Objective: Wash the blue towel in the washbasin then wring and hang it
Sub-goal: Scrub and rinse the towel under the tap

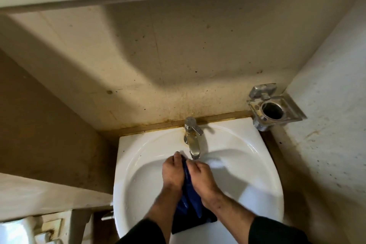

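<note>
Sleeves: dark cuffs at the bottom edge, both forearms bare and reaching forward over the basin.
Blue towel [190, 194]: bunched into a long, wet-looking rope between the two hands; its dark tail lies over the near rim of the washbasin [126, 164].
Left hand [172, 172]: closed around the towel's upper left side, fingers curled over the cloth.
Right hand [202, 176]: likewise clamped on the towel, pressed close against the left, knuckles just below the spout.
Step in hand: looks like rubbing or squeezing the cloth under the tap, washing stage, wringing and hanging not yet done.
Doing it well: keep the bundle low inside the bowl so runoff stays in; work cloth against cloth along its length, pulling the trailing end in off the rim before it drips outside.
Basin surface: glossy white ceramic, rounded bowl, droplets on the left slope.
Tap [193, 136]: dull metal, single lever, limescale staining at its base; whether water is running I cannot tell.
Holder [274, 108]: wall-mounted metal ring bracket, empty, far right.
Wall: beige, matte, speckled with dark spots; brown grime line along the basin's back edge.
</note>
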